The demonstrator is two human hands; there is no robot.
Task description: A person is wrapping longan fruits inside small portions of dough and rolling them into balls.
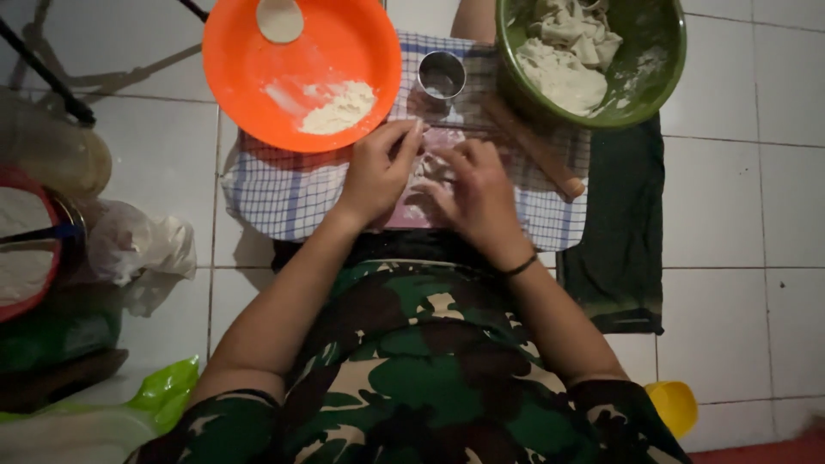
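My left hand point(378, 172) and my right hand point(474, 196) rest side by side on a small piece of pale dough point(432, 168) that lies on a pinkish board point(411, 213) over a blue-checked cloth point(284, 193). Fingertips of both hands press on the dough, which is mostly hidden under them. A small metal cup point(442, 76) stands just beyond my fingers. A wooden rolling pin point(537, 148) lies at an angle to the right of my right hand.
An orange plate point(301, 60) with flour and a dough disc sits at the far left; a green bowl point(662, 51) of dough at the far right. A dark cloth point(623, 223) lies right. A red-rimmed bowl point(26, 249), plastic bags and a yellow object point(675, 406) are nearby on the tiled floor.
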